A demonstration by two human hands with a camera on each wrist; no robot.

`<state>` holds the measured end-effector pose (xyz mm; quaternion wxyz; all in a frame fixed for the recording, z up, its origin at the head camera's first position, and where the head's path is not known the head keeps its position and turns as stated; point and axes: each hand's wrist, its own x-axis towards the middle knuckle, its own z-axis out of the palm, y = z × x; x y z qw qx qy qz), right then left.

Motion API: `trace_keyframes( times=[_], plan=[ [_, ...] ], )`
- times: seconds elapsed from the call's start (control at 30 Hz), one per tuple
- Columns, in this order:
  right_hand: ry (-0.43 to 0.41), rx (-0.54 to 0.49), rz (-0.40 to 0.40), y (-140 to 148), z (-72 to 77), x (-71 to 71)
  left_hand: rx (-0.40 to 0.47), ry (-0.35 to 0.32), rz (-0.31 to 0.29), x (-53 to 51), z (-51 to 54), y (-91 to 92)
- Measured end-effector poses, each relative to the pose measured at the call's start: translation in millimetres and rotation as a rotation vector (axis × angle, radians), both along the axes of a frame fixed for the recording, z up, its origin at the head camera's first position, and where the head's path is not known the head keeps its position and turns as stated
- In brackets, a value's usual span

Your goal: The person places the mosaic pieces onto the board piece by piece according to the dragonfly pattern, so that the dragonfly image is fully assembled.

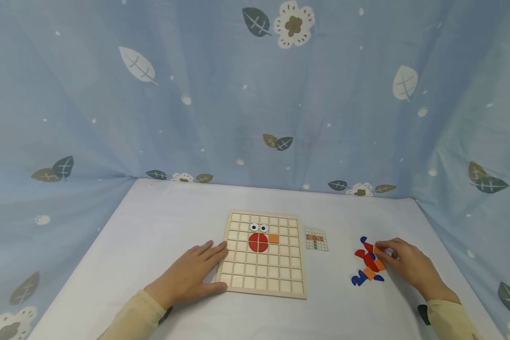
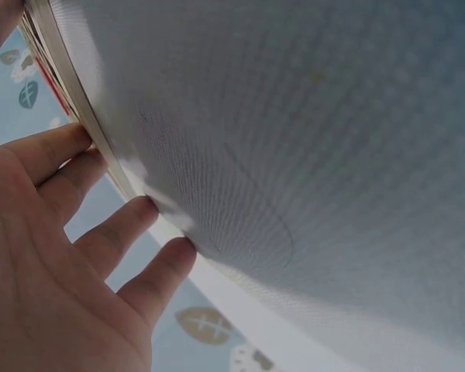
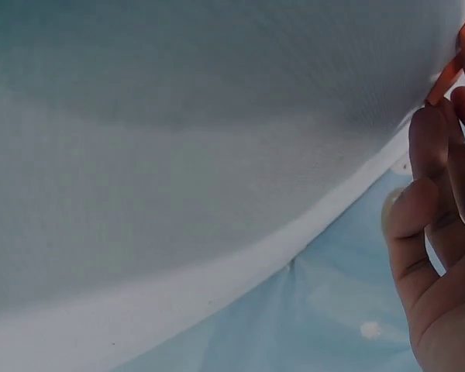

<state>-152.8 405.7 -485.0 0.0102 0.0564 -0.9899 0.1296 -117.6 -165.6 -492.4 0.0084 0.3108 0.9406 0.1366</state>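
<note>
A wooden grid board (image 1: 238,278) lies on the table with a red circle of quarter pieces (image 1: 258,242), an orange square tile (image 1: 274,238) and two eye tiles (image 1: 259,228) on it. My left hand (image 1: 191,276) rests at the board's left edge, fingers extended and fingertips touching it, as the left wrist view also shows. Over a loose pile of red, blue and orange pieces (image 1: 369,262) on the right, my right hand (image 1: 412,264) pinches an orange tile (image 1: 377,248). In the right wrist view, orange pieces (image 3: 447,79) show at the fingertips; their full shape is hidden.
Between the board and the pile lies a small pattern card (image 1: 317,239) with a printed grid. White cloth (image 1: 174,208) covers the table. A blue curtain with leaves and flowers (image 1: 221,94) hangs behind and at both sides.
</note>
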Motion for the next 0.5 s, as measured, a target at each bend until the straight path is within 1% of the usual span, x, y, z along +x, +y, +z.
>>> trace_keyframes(
  times=[0.17, 0.37, 0.5],
  plan=[
    [-0.042, 0.024, -0.043, 3.4, 0.7, -0.2, -0.014, -0.020, 0.007, 0.4, 1.0, 1.3],
    [-0.045, 0.018, -0.045, 4.3, -0.7, -1.2, -0.016, -0.035, 0.015, 1.6, 4.4, 1.9],
    [-0.036, 0.011, -0.041, 4.2, -1.2, -1.9, -0.016, -0.035, 0.011, 0.9, 4.2, 2.2]
  ],
)
